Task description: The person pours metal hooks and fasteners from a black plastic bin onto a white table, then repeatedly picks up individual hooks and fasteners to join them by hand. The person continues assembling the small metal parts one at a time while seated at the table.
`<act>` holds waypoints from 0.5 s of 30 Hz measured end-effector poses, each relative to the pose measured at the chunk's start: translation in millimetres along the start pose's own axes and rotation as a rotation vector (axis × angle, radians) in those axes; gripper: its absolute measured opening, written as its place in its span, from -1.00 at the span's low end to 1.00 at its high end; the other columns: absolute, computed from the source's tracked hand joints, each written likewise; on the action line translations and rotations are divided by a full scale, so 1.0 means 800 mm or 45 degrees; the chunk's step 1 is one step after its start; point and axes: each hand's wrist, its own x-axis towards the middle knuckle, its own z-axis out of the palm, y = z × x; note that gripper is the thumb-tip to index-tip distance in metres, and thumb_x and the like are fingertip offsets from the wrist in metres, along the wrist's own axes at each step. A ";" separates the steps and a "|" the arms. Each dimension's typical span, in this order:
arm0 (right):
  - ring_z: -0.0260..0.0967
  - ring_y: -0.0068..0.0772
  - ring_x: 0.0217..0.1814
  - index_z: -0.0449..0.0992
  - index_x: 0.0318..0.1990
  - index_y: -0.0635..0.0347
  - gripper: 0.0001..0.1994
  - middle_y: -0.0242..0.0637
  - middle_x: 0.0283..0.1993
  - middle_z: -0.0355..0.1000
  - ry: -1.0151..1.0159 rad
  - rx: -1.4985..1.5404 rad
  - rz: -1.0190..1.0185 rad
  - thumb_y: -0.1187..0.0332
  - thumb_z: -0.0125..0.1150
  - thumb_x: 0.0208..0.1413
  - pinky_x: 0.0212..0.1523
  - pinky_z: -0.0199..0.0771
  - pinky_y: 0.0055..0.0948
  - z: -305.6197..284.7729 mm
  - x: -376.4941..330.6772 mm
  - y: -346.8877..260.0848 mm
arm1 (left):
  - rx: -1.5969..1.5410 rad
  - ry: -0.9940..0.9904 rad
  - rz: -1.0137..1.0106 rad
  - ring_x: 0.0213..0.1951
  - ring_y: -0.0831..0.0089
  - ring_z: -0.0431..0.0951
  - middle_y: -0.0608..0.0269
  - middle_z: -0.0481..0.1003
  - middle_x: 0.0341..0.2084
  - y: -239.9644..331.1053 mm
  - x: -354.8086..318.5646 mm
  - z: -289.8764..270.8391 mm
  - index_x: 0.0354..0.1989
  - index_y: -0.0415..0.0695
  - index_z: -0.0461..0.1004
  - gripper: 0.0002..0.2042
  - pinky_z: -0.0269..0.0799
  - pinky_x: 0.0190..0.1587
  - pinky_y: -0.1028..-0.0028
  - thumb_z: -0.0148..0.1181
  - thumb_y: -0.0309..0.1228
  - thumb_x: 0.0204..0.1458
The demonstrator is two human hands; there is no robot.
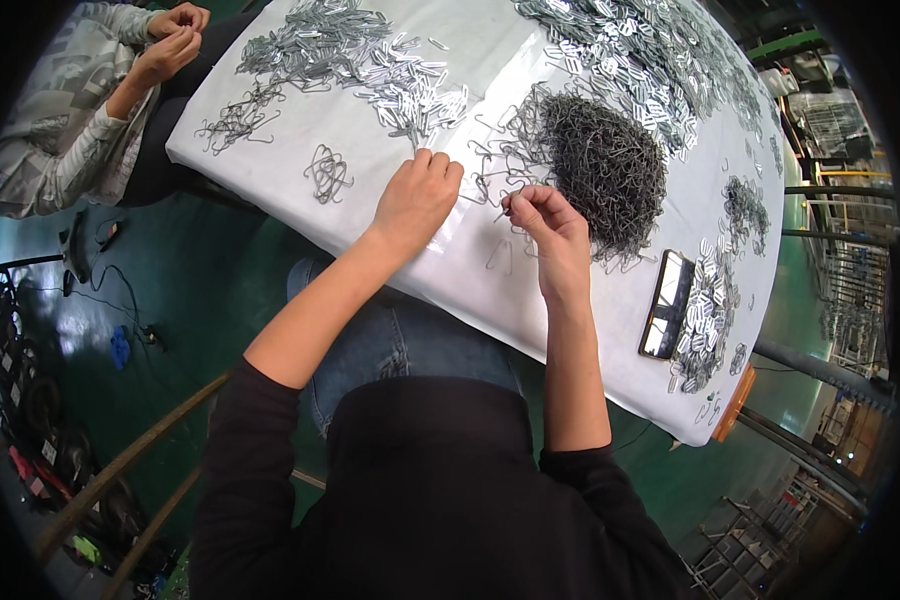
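On white worktop (570, 300), right hand (548, 222) grip pinches wire hook (504, 206) beside hook pile (600, 165); left hand (417, 195) curled, steadying, grip holding nothing visible.

My two hands on the counter, hook heap to the right

My left hand (417, 197) rests on the counter (470, 275), left of my right hand (547, 225), whose fingers (519, 204) pinch a wire hook (503, 212). The heap of wire hooks (600, 165) lies just right of it, the flat clips (370, 55) behind, a phone (666, 304) further right, near the edge. A co-worker's hands (173, 35) are far left.
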 end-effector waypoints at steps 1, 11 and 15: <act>0.41 -0.60 -0.19 0.49 -0.23 0.28 -0.88 -0.32 -0.28 0.52 0.005 -0.014 -0.003 0.45 0.22 0.11 -0.14 0.33 -0.61 0.000 0.000 -0.001 | 0.060 -0.026 0.044 -0.29 0.29 0.43 0.23 0.38 -0.40 -0.001 0.001 -0.001 -0.37 -0.15 0.38 -0.86 0.43 -0.26 0.41 0.08 -0.54 -0.16; 0.43 -0.62 -0.32 0.53 -0.28 0.32 -0.86 -0.34 -0.35 0.52 0.101 -0.302 -0.170 0.41 0.24 0.09 -0.26 0.39 -0.60 0.018 -0.001 -0.002 | -1.734 -0.113 -0.936 -0.37 0.52 0.57 0.28 0.59 -0.43 0.002 0.027 -0.052 -0.28 -0.20 0.54 -0.81 0.36 -0.28 0.56 0.27 -0.35 0.01; 0.47 -0.52 -0.34 0.54 -0.30 0.28 -0.89 -0.30 -0.38 0.54 0.160 -0.453 -0.256 0.42 0.24 0.08 -0.26 0.41 -0.53 0.036 0.001 -0.003 | -2.045 0.054 -1.024 -0.40 0.62 0.55 0.29 0.59 -0.44 0.022 0.021 -0.081 -0.28 -0.23 0.56 -0.82 0.32 -0.33 0.63 0.30 -0.39 0.00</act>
